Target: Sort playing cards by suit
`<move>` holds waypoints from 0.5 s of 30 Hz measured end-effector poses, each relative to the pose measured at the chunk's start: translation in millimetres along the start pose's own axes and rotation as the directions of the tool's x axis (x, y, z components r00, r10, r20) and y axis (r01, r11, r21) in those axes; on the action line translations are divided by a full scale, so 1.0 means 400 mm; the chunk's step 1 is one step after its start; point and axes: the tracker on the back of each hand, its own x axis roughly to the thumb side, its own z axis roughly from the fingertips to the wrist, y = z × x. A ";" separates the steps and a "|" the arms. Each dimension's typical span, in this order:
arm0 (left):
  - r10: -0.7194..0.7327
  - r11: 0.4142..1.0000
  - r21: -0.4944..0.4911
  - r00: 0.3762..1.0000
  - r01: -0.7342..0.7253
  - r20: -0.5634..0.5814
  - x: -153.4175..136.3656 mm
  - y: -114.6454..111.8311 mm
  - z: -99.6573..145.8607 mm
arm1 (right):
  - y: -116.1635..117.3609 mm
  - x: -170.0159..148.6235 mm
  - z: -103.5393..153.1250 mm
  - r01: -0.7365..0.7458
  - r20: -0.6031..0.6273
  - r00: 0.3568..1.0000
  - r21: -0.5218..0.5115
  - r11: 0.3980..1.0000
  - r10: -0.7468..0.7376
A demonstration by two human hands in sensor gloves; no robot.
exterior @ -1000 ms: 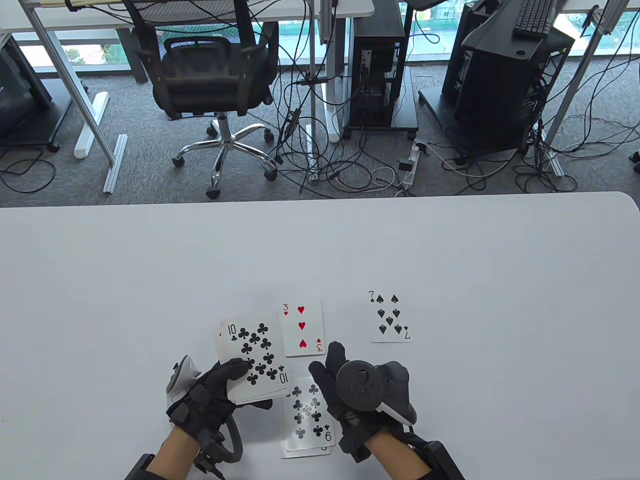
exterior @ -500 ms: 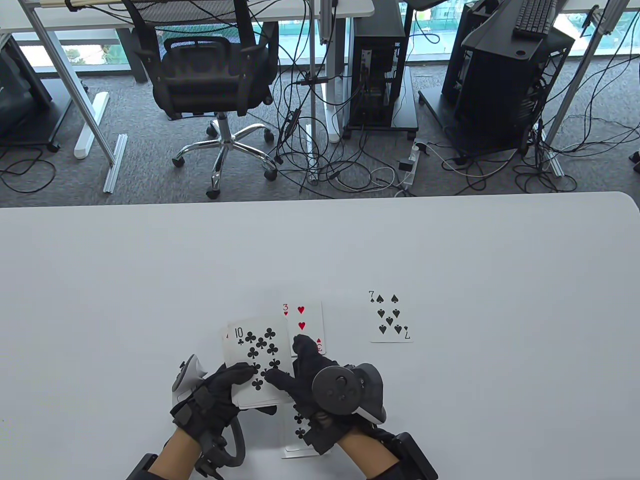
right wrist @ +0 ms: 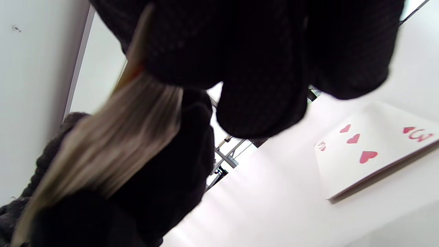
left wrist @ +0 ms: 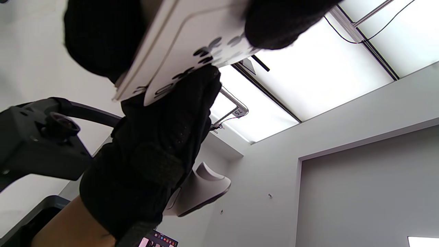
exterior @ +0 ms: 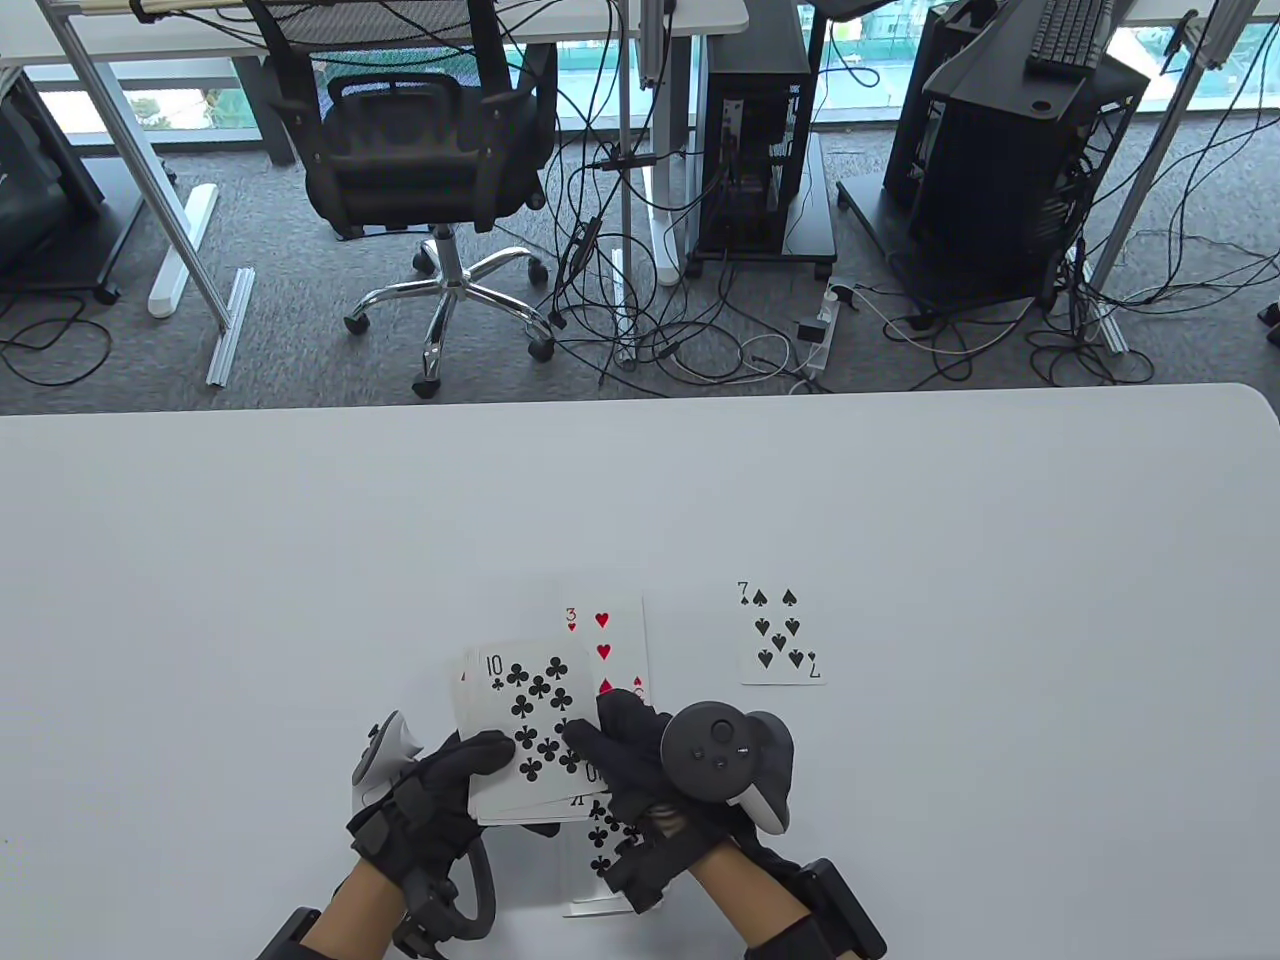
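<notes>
My left hand grips a face-up deck just above the table, its thumb across the top card. That top card is the ten of clubs, also seen from below in the left wrist view as the ten of clubs. My right hand pinches the ten's right edge, thumb on its face. A three of hearts lies on the table behind the deck, seen too as the three of hearts. A seven of spades lies to the right. A clubs pile lies under my right hand, mostly hidden.
The white table ends at a far edge with a rounded right corner. Beyond it stand an office chair, computer towers and loose cables on the carpet.
My right hand moved left from over the clubs pile to the deck and took hold of the ten of clubs. The deck shifted slightly right in my left hand.
</notes>
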 end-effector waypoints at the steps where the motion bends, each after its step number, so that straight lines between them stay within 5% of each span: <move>1: 0.000 1.000 0.000 1.000 0.000 0.001 0.001 -0.002 0.000 | -0.005 -0.003 0.000 0.004 -0.006 1.000 -0.003 1.000 -0.005; 15: 0.015 0.999 0.045 0.999 -0.017 0.045 0.019 0.005 0.006 | -0.115 -0.103 0.028 0.141 -0.112 0.982 -0.101 0.985 -0.152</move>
